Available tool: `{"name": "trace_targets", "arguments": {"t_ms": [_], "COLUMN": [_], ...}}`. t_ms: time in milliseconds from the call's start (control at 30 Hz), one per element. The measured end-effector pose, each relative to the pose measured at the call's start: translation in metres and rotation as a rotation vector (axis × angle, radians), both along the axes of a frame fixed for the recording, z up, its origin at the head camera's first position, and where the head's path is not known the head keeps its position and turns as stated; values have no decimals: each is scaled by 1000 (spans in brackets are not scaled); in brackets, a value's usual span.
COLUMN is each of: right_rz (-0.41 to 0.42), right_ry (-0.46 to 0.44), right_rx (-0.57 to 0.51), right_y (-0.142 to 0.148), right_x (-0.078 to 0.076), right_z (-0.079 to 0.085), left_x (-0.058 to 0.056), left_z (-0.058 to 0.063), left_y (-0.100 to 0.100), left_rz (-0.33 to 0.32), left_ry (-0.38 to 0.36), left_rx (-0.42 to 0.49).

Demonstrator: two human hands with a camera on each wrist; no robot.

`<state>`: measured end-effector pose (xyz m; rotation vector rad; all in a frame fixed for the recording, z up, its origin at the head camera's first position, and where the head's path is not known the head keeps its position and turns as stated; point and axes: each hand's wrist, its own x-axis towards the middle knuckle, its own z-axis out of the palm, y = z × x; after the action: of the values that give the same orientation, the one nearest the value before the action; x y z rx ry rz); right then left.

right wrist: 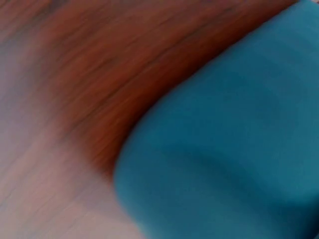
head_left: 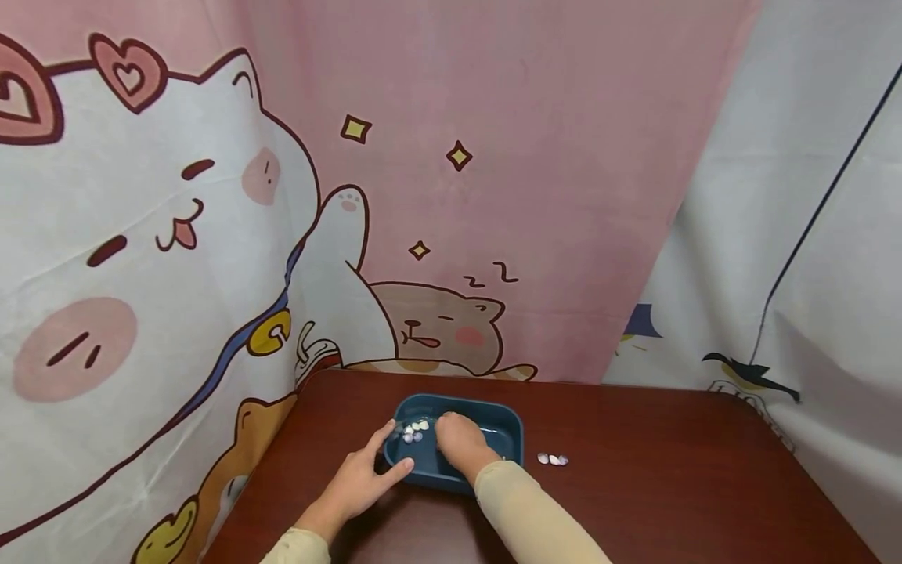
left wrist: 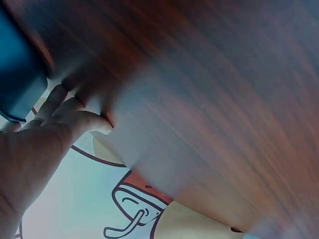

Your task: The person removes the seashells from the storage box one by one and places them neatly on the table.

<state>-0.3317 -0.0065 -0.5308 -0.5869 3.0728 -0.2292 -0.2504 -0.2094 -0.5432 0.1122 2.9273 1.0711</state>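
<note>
A dark blue plastic bin (head_left: 503,415) stands on the table. Small shiny white and pale purple pieces (head_left: 416,428), perhaps stones or beads, lie in its left end. My left hand (head_left: 355,479) is at the bin's left side, thumb and index finger spread at the rim; the left wrist view shows this hand (left wrist: 42,134) beside the bin (left wrist: 17,74) with its fingers extended. My right hand (head_left: 460,440) reaches down inside the bin, fingers bent and fingertips hidden. In the right wrist view only the blurred bin wall (right wrist: 224,134) shows, without the hand.
A few similar shiny pieces (head_left: 553,459) lie on the brown wooden table (head_left: 634,470) right of the bin. Behind and to the left hangs a pink and white cartoon-print cloth (head_left: 564,196), meeting the table's edges.
</note>
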Motion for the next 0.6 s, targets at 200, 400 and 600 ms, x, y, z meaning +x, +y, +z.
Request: {"name": "trace_targets", "arguments": {"t_ms": [200,400,600], "right_rz": [28,212,93], "right_ry": [3,102,204], "right_rx": [-59,-255,-464], "right_y": [19,66,165], "right_x": [5,20,20], "right_z": [-3,14,41], "left_x": [2,4,2], "left_z": [-1,-1,1], "left_y": [-2,0,1], "left_rz": [20,11,6], "left_ry": [-10,-16,8], "left_rx": [-6,4,-4]}}
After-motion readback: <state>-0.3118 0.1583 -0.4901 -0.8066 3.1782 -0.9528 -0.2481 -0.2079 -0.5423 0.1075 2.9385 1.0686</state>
